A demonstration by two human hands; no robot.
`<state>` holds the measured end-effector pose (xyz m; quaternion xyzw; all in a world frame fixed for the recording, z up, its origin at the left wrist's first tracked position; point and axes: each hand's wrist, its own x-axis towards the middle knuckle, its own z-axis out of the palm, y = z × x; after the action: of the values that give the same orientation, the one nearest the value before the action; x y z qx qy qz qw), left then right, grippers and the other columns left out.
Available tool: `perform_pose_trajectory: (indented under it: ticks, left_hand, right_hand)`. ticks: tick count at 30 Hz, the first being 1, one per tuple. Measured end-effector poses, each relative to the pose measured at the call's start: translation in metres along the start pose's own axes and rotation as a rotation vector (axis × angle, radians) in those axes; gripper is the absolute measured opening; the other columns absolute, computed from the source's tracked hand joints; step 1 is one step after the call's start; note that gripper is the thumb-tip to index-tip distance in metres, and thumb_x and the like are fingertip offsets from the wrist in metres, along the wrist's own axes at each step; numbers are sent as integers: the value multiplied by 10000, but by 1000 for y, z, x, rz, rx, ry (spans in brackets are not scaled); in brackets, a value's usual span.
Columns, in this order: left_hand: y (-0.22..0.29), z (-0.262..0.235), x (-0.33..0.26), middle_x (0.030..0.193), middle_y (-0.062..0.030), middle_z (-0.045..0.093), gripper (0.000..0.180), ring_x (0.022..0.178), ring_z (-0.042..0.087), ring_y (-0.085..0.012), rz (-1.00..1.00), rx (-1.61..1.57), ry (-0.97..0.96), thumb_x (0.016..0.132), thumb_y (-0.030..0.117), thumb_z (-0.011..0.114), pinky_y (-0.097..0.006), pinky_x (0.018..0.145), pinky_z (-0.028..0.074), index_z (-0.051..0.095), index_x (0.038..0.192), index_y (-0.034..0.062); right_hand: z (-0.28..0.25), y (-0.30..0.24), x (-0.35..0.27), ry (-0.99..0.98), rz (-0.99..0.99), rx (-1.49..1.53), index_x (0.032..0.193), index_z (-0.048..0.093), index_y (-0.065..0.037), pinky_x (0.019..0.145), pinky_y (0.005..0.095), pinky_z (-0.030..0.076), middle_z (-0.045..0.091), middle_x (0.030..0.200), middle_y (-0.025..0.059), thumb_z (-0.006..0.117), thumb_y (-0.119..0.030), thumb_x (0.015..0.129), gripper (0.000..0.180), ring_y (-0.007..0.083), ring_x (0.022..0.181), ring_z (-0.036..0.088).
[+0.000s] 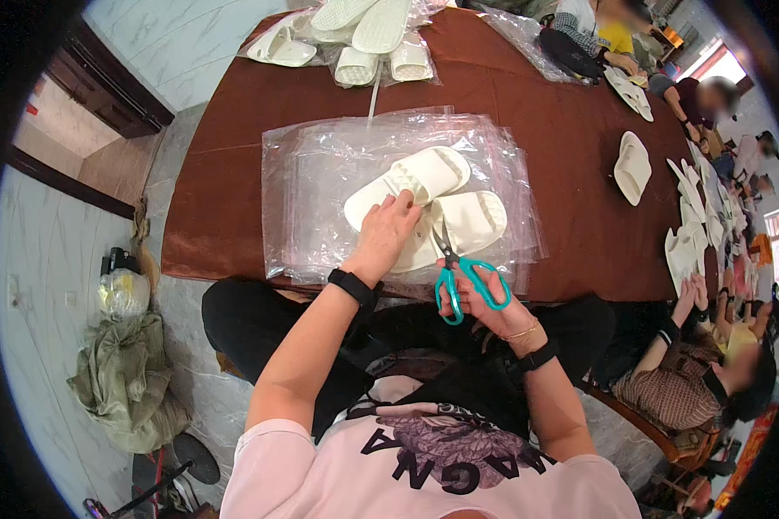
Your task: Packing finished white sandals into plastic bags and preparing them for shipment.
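Two cream slide slippers lie side by side on a stack of clear plastic bags [307, 186]. Over the far slipper [433, 173] rests my left hand [389, 229], its curled fingers at the inner edge by the strap; whatever they pinch is too small to make out. My right hand [485, 303] holds scissors [463, 272] with teal handles, fingers through the loops. Their dark blades point away from me and reach the near slipper [472, 218], beside its strap.
Bagged cream slippers [368, 39] lie at the table's far edge. More loose slippers [632, 169] are spread along the right, where other people [684, 372] work. The brown tablecloth [216, 173] covers the table. A green sack [130, 381] stands on the floor at left.
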<state>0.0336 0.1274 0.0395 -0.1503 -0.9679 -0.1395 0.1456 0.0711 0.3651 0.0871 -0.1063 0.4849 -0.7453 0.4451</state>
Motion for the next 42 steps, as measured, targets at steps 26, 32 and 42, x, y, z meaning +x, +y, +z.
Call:
perform_pose_trajectory:
  ticks: [26,32,42]
  left_hand:
    - [-8,-80,-44,874,-34,671,32,802,625,-100,-500,-874,547,898,-15,626,-250,729,502,657,902,-19]
    - [-49,-177,-107,959,-74,672,103,905,650,-144,-677,-804,974,964,39,573,-267,814,520,645,1026,-2]
    - [-103,-231,-303,1053,-122,647,138,955,648,-203,-905,-379,1332,984,78,567,-330,914,545,605,1064,-28]
  right_hand:
    - [-6,-1,-6,528,-206,-230,1353,495,-46,628,218,452,619,953,35,621,-266,967,462,85,743,553]
    - [-99,-33,-25,625,-356,-902,1422,464,-57,822,285,494,626,1014,65,626,-151,899,555,138,895,587]
    - [-137,-68,7,813,48,-1982,1313,550,-91,857,429,507,656,1129,174,584,-236,921,419,360,1014,621]
